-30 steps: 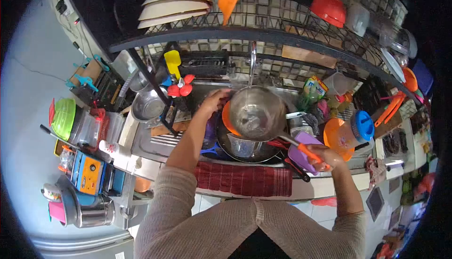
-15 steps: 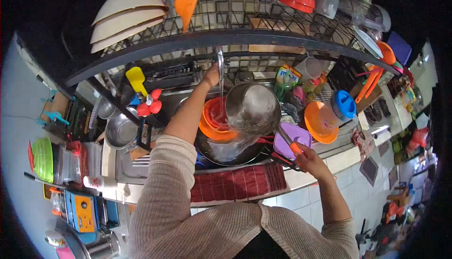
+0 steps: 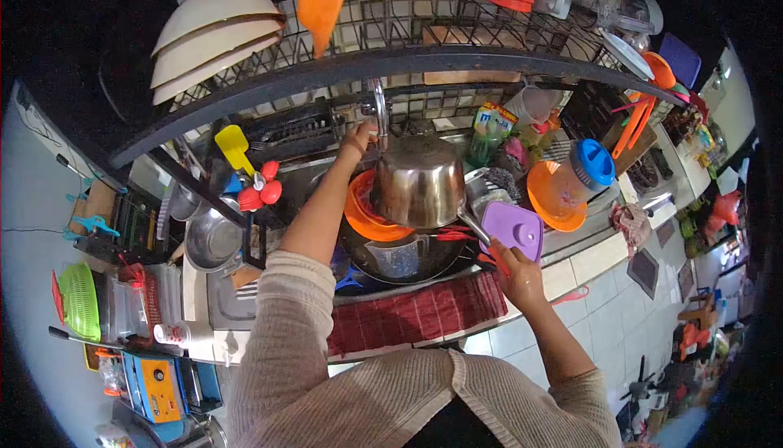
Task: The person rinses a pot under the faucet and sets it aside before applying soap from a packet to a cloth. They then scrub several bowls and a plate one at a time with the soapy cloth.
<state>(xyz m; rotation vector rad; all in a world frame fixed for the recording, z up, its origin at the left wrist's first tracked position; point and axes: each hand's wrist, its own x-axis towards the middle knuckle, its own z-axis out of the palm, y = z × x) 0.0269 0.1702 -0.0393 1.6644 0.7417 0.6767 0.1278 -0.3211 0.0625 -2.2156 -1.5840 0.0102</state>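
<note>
My right hand is closed round the orange-and-metal handle of a steel saucepan. The pan is tipped over, its dark base upward and its shiny outer wall facing me, above the sink. At the faucet, my left hand has its fingers curled against the metal; the fingertips are partly hidden. Orange bowls sit just left of the pan and partly behind it. Beneath them is a dark wok with a clear plastic measuring jug in it. A purple lid lies beside my right hand.
A black rack bar crosses above my hands. Right of the sink, a blue-lidded jug stands by an orange plate. Steel bowls are at the left. A red cloth hangs along the front edge.
The saucepan has turned from its open inside facing me to base up. My right hand has moved slightly left and up; my left hand has shifted a little down, staying by the faucet.
</note>
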